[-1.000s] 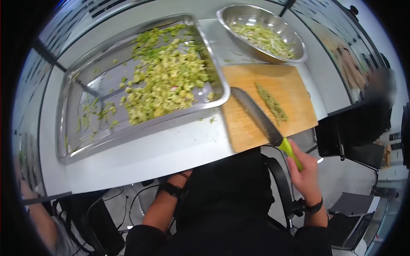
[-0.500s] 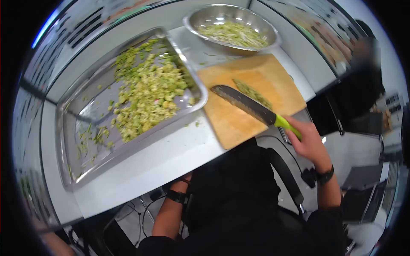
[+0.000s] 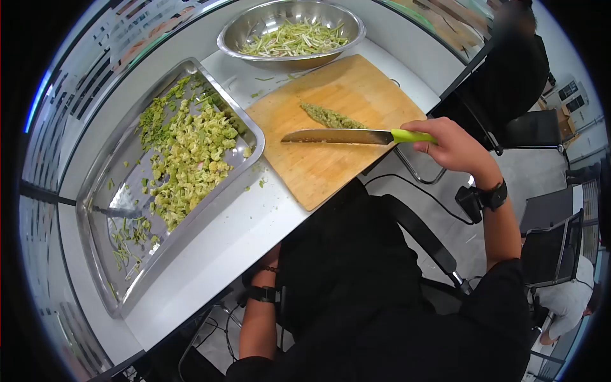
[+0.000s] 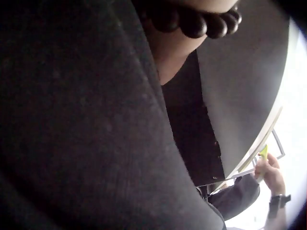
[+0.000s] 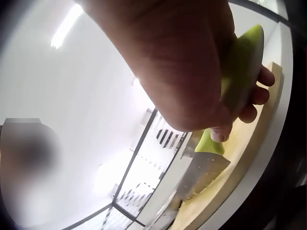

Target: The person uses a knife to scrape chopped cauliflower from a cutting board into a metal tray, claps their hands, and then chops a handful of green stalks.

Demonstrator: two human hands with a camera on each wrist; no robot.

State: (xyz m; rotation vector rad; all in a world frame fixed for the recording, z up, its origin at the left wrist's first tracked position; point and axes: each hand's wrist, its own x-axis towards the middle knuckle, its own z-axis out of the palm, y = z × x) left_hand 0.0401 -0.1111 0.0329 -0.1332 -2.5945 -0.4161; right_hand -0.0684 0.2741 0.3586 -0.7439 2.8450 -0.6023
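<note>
Table (image 3: pixel 223 235): white top, under everything; board (image 3: pixel 324 172) sits on its R part, corner-on to the near edge.
Tray (image 3: pixel 121 191): steel, L of board, just beside it; can't tell if they touch. Holds a heap (image 3: pixel 191 159) of pale yellow-grn chopped pcs, w/ darker grn bits at the far end & loose cut stalks near the L end.
Bowl (image 3: pixel 286 62): steel, round, just beyond board, w/ pale grn shreds (image 3: pixel 296 38) inside.
Knife (image 3: pixel 356 136): long blade, lime grip, lying across over board, tip twd tray, grip out past board's R edge. Can't tell if blade touches wood. Small wet bits stuck along blade.
R hand (image 3: pixel 455 146): clamped on knife grip, fingers curled round it, off board's R side; black strap on wrist.
L hand (image 3: pixel 272 256): low, nr side of board & to its L, mostly hidden by table edge; can't tell if fingers apart or together. Dark bead band on wrist.
Mince (image 3: pixel 331 117): grn, narrow strip on board, just beyond blade.
Scraps (image 3: pixel 261 183): tiny grn bits on table, L of board, nr tray rim.
</note>
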